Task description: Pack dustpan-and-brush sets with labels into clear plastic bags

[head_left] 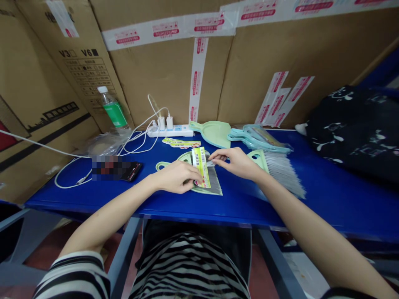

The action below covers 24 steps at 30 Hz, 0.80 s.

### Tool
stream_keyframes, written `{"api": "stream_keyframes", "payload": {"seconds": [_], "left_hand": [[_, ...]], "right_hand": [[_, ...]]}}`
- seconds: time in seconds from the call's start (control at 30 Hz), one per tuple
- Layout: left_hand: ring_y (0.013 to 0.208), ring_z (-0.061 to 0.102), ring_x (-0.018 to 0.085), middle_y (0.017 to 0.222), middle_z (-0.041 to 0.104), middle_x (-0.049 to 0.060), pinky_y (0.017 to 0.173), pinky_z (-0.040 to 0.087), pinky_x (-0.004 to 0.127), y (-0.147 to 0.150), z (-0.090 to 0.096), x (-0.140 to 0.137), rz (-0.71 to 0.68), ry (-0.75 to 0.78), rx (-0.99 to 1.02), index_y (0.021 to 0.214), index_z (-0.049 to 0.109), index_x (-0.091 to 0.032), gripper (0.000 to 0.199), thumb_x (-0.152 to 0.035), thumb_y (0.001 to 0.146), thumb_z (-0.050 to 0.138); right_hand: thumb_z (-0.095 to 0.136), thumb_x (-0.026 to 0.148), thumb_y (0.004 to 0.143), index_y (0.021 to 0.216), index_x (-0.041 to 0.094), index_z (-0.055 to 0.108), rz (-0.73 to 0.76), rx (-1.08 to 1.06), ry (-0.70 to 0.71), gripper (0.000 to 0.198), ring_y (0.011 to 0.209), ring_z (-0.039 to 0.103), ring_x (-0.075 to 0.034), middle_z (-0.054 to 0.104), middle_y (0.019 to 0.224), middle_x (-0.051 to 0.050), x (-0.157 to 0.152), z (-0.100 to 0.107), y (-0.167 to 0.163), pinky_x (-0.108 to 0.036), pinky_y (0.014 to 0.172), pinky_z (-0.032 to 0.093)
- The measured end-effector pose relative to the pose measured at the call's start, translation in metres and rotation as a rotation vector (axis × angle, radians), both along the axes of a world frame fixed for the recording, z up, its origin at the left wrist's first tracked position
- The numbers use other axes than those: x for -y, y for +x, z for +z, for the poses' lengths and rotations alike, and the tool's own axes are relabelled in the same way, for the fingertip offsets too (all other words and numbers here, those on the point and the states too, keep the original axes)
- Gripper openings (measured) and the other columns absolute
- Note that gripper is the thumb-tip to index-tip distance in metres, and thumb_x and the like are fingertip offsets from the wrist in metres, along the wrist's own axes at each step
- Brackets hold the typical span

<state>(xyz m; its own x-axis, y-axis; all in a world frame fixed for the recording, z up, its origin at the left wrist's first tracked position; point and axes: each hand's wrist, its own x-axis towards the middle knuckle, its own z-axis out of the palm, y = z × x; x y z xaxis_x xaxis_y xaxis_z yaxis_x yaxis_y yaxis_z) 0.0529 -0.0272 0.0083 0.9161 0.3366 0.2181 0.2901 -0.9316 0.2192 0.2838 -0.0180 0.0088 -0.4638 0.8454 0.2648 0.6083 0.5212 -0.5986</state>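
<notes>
A light green dustpan (204, 191) lies at the middle of the blue table, with what looks like grey bristles on it. Over it lies a yellow and white label card (202, 168), tilted slightly. My left hand (179, 176) rests on the dustpan with fingers curled at the card's lower left edge. Just right of the card, my right hand (238, 162) pinches something thin and pale that I cannot make out. Beside my right forearm is a green hand brush (282, 170) with grey bristles, partly hidden by the arm.
Behind my hands lie another green dustpan (215, 132), blue dustpans (258, 139) and spare label cards (182, 143). A power strip (181, 131) with cables, a bottle (114, 110) and a dark phone-like object (131, 171) are left. A black patterned bag (352, 128) sits right.
</notes>
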Motion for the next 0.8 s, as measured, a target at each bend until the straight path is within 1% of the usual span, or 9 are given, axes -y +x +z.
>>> {"api": "stream_keyframes", "payload": {"seconds": [0.43,0.6,0.67,0.73,0.8], "left_hand": [[0.087,0.067,0.018,0.101,0.073,0.002,0.081,0.049,0.029,0.002,-0.003,0.000,-0.041,0.050,0.015,0.095,0.068,-0.019,0.037,-0.005,0.075,0.041],[0.087,0.067,0.017,0.102,0.073,0.002,0.082,0.049,0.029,0.002,-0.004,-0.001,-0.046,0.054,0.013,0.096,0.068,-0.019,0.037,-0.004,0.075,0.041],[0.087,0.068,0.018,0.103,0.073,0.002,0.082,0.049,0.029,0.002,-0.004,-0.001,-0.053,0.049,0.018,0.097,0.068,-0.019,0.037,-0.004,0.075,0.041],[0.088,0.068,0.018,0.103,0.073,0.002,0.083,0.049,0.029,0.002,-0.004,-0.001,-0.054,0.046,0.021,0.097,0.068,-0.018,0.038,-0.004,0.075,0.041],[0.090,0.068,0.018,0.103,0.073,0.002,0.085,0.049,0.030,0.002,-0.005,-0.001,-0.047,0.042,0.018,0.098,0.068,-0.018,0.038,-0.004,0.075,0.042]], "right_hand": [[0.053,0.027,0.080,0.082,0.020,0.070,0.031,-0.110,0.065,0.019,0.065,0.065,-0.017,0.073,0.074,-0.004,-0.002,-0.002,0.002,-0.030,0.065,0.053],[0.051,0.031,0.084,0.087,0.020,0.071,0.042,-0.084,0.092,0.023,0.067,0.066,-0.018,0.073,0.077,-0.005,-0.004,-0.004,0.005,-0.032,0.067,0.055],[0.051,0.034,0.086,0.093,0.019,0.071,0.058,-0.036,0.130,0.026,0.074,0.068,-0.020,0.074,0.087,-0.007,-0.005,-0.008,0.004,-0.035,0.072,0.056],[0.054,0.040,0.086,0.106,0.019,0.069,0.095,0.029,0.188,0.033,0.094,0.067,-0.024,0.072,0.106,-0.010,-0.007,-0.014,0.004,-0.041,0.084,0.054],[0.057,0.048,0.085,0.121,0.019,0.064,0.148,0.114,0.216,0.047,0.117,0.058,-0.029,0.064,0.126,-0.013,-0.009,-0.022,0.003,-0.048,0.098,0.047]]}}
